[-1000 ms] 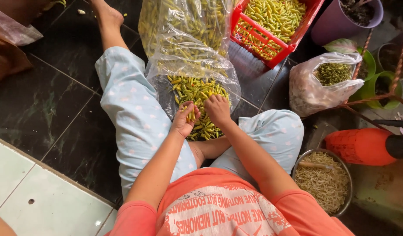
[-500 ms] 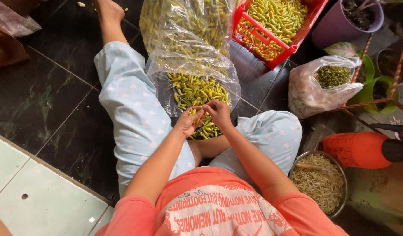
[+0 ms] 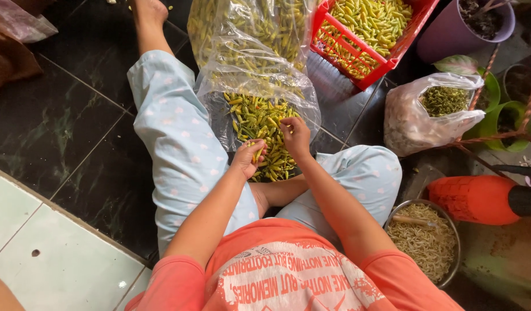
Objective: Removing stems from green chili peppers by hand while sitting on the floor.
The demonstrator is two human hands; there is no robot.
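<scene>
Landmark: clear plastic bag (image 3: 259, 75) on dark floor. Left hand (image 3: 249, 158) at bag mouth, fingers curled round yellow-green chilli (image 3: 257, 154). Right hand (image 3: 295, 133) beside it over chilli pile (image 3: 259, 121), fingertips pinched; contents unclear. Right of bag: red crate (image 3: 357, 55), metal bowl (image 3: 450, 230).

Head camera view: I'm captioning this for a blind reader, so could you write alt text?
Seated on a dark tiled floor, a person's left hand holds small chilies while the right hand picks from a clear plastic bag of green-yellow chilies. A red crate of chilies and a metal bowl of stems sit nearby.
</scene>
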